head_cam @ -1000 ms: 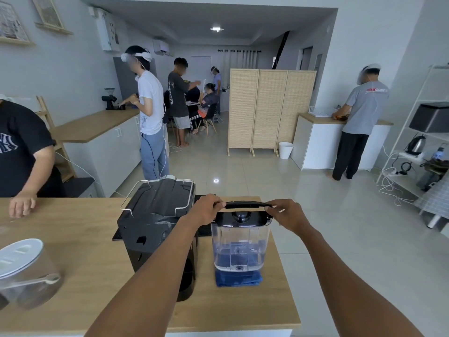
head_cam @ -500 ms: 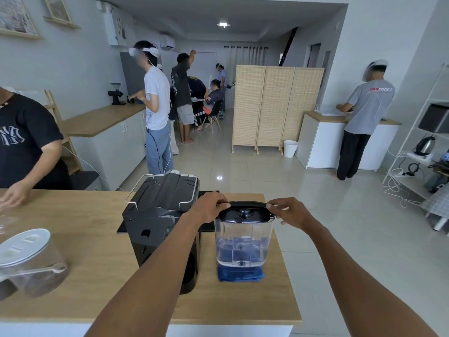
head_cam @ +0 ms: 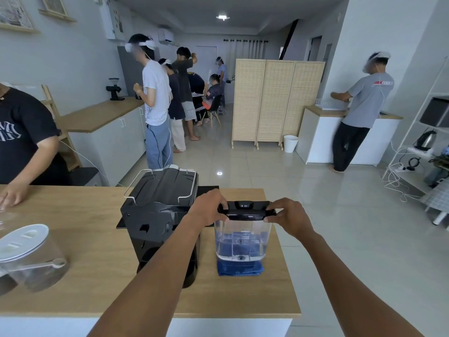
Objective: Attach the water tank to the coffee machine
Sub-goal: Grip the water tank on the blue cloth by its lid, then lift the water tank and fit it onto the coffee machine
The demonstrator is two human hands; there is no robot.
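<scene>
A clear plastic water tank [head_cam: 243, 242] with a black lid [head_cam: 245, 210] stands upright on a folded blue cloth [head_cam: 240, 268], just right of the black coffee machine [head_cam: 160, 215]. A small gap separates tank and machine. My left hand [head_cam: 206, 209] grips the lid's left end and my right hand [head_cam: 289, 216] grips its right end. The tank's bottom looks blue through the plastic. My left forearm crosses in front of the machine's right side and hides part of it.
The wooden counter [head_cam: 80, 215] holds a clear lidded jar [head_cam: 26, 259] with a scoop at the near left. Another person's hand [head_cam: 12, 198] rests on the counter's far left. The counter's right edge runs close beside the tank. Several people stand farther back.
Both hands have pressed the black lid down flat onto the tank's top; earlier it sat raised above the rim. The tank stays on the cloth.
</scene>
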